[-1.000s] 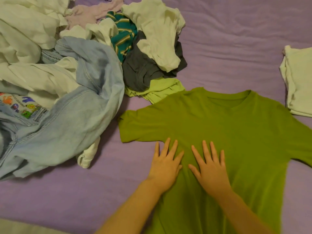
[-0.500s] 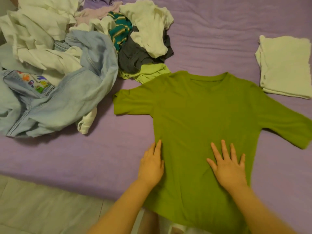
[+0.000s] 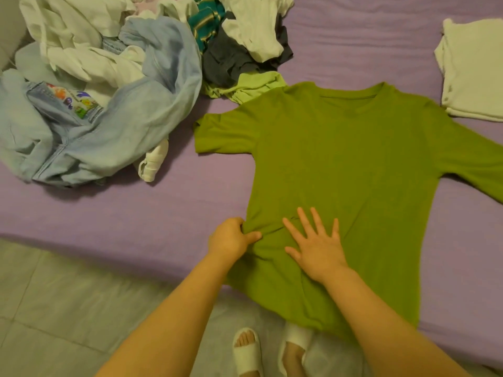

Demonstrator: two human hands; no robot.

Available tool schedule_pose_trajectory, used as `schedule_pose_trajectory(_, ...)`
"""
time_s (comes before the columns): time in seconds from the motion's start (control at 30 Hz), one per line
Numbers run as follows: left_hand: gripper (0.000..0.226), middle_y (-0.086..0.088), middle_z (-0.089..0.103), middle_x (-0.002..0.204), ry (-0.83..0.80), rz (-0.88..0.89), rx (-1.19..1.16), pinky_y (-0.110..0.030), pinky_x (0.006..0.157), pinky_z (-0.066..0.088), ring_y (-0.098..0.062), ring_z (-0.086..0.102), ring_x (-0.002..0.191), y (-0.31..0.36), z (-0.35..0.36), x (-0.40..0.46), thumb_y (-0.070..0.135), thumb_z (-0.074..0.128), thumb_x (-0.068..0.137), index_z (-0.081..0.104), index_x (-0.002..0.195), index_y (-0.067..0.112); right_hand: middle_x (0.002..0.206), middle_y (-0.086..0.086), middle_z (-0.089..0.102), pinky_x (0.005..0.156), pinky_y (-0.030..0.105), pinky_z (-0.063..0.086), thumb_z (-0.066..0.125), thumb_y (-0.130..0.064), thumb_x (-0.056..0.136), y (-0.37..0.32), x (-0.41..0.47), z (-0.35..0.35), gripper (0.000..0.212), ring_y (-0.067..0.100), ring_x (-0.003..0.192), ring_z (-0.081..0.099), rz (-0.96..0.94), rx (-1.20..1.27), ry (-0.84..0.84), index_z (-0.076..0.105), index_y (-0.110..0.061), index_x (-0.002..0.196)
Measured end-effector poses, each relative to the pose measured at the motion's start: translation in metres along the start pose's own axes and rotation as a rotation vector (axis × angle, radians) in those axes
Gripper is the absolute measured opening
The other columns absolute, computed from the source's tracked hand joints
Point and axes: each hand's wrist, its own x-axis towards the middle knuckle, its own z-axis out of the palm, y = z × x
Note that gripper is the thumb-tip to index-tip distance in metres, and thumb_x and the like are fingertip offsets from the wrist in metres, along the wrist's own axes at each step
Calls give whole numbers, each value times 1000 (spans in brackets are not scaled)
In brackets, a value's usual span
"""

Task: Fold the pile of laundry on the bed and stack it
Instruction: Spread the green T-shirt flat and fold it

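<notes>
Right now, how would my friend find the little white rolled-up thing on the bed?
Start at the big heap of unfolded clothes on the left of the purple bed. Follow the pale blue jeans to their near right edge. The white rolled bundle pokes out there, alone on the sheet, far smaller than the other white clothes.

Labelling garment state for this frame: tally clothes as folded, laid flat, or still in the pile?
Folded: 1, white stack
Laid flat: 1, green tee
Unfolded heap: 1, pile; items inside overlap too much to count
Total: 2 separate garments plus the pile
</notes>
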Motion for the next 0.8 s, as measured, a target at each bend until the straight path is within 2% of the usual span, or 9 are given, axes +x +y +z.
schedule_pose_trajectory(0.07, 29, -15, 67, 96, 5, 21, -152, -35, 68, 40, -29, 62, 89, -3, -3, -2, 40, 71, 82, 53, 77, 17, 152, -3, -29, 111, 63, -2, 16, -63, 94, 16, -14, 8, 64, 28, 144, -20, 73, -15, -13, -17, -43, 145)
schedule_pose_trajectory(0.13, 27, -13, 69, 103, -95, 9, -434, -26, 69, 47, -22, 64, 87, -5, -6, -6, 38, 66, 88, 63, 94, 12, 149, -3, -31, 112, 62, -2, 12, -64, 93, 19, -25, 11, 64, 30, 144, -20, 157, -2, -34, -18, -42, 145)
schedule_pose_trajectory(0.23, 20, -8, 68, 94, -314, -89, -663, -15, 52, 44, -14, 59, 74, -10, -12, -15, 28, 54, 96, 64, 100, 12, 157, 3, -22, 110, 63, -3, 15, -66, 92, -5, -24, 2, 66, 32, 144, -19, 181, 48, -16, -13, -41, 147)
schedule_pose_trajectory(0.33, 19, -10, 63, 87, -371, -36, -541, -20, 48, 39, -14, 52, 66, -24, -12, -22, 12, 56, 95, 63, 106, -1, 157, 1, -22, 110, 64, 1, 19, -67, 92, -26, -25, 5, 67, 31, 144, -20, 90, 44, -33, -12, -43, 147)
schedule_pose_trajectory(0.4, 12, -13, 55, 78, -288, -1, -457, -27, 50, 34, -17, 46, 66, -33, -12, -22, 14, 64, 91, 59, 83, 5, 154, -2, -28, 111, 64, 5, 19, -64, 94, -20, -34, 14, 67, 31, 144, -20, 107, 0, -75, -17, -43, 146)
schedule_pose_trajectory(0.53, 44, -4, 37, 62, -120, -10, -533, -32, 52, 26, -16, 35, 59, -41, -11, -21, 24, 75, 82, 35, 65, 18, 155, -1, -28, 111, 64, 9, 12, -63, 94, -2, -56, 25, 64, 30, 144, -19, 270, 28, -108, -23, -43, 143)
schedule_pose_trajectory(0.67, 24, -1, 54, 70, -247, -7, -692, -21, 48, 34, -12, 48, 63, -42, -6, -29, 28, 71, 85, 50, 77, 19, 156, 2, -24, 112, 61, 7, 15, -68, 91, -25, -57, 26, 68, 31, 144, -20, 203, 101, -62, -21, -45, 143)
schedule_pose_trajectory(0.73, 18, -4, 63, 87, -370, -6, -665, -16, 56, 44, -15, 58, 78, -46, -3, -35, 16, 71, 85, 60, 98, 11, 155, 1, -26, 112, 61, 8, 17, -67, 92, -33, -59, 33, 67, 31, 143, -21, 127, 58, -63, -20, -46, 143)
schedule_pose_trajectory(0.8, 16, -11, 62, 90, -401, 22, -532, -25, 68, 45, -19, 56, 83, -51, -1, -39, 7, 68, 86, 62, 100, 1, 156, -1, -25, 112, 61, 9, 17, -64, 93, -28, -65, 41, 65, 30, 144, -20, 147, 21, -58, -20, -45, 144)
